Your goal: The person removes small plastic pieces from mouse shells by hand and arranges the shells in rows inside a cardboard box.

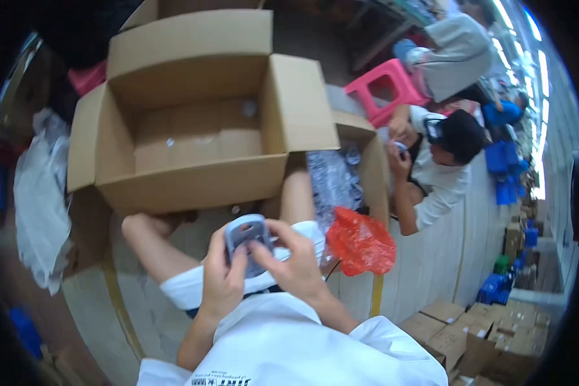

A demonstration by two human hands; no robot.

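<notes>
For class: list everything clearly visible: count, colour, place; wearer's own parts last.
plastic piece: one, grey, centre
open box: one, brown, ahead
second box: one, brown, right
plastic bag: one, red, right
stool: one, pink, upper right
sheeting: one heap, white, left
stacked boxes: several, brown, lower right
bins: several, blue, far right
co-workers: several, white and blue, right
shirt: one, white, bottom
legs: two, white shorts, centre
left hand, right hand: two, bare, on piece

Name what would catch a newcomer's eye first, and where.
Probably the large open cardboard box, in front of the person. Next, the bright red plastic bag to its lower right and the pink stool to its right. Below the box, the left hand and right hand hold a grey part.
</notes>
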